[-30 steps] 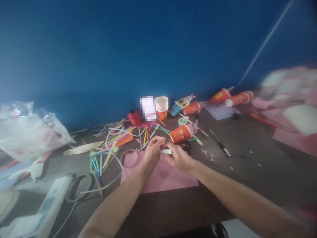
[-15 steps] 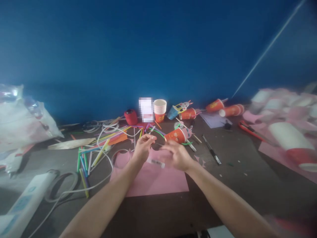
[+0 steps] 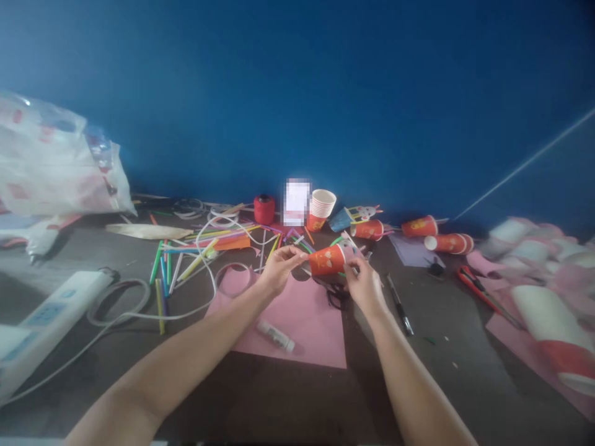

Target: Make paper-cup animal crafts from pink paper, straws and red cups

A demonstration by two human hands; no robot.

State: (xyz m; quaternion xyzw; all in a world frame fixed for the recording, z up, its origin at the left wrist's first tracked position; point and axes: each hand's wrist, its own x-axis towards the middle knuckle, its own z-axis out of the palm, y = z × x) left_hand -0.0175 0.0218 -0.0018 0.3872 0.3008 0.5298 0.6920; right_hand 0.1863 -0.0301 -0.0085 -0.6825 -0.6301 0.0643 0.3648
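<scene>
An orange-red paper cup (image 3: pixel 326 260) with pale printed shapes lies tilted on its side between my hands, above the far edge of a pink paper sheet (image 3: pixel 311 316). My right hand (image 3: pixel 365 286) pinches the cup near its rim, where a grey-pink paper cutout (image 3: pixel 352 249) is attached. Closed in a pinch, the fingertips of my left hand (image 3: pixel 282 269) meet the cup's base end; whatever they hold is too small to make out. On the pink sheet rests a small white glue-stick-like tube (image 3: pixel 276 336). Scissors with black handles (image 3: pixel 337 294) seem to lie beneath the right hand, partly hidden.
Coloured straws (image 3: pixel 199 260) and a white cable (image 3: pixel 186 314) spread over the left, with a power strip (image 3: pixel 56 325) and a glue gun (image 3: pixel 39 238). Stacked cups (image 3: pixel 323 204) stand at the back. A pen (image 3: pixel 400 306), red utility knife (image 3: pixel 483 294) and large cup (image 3: pixel 553 328) lie right.
My right hand has taken hold of the orange-red cup and brought it left to my left hand. The white tube now lies nearer me on the sheet. The view has shifted left.
</scene>
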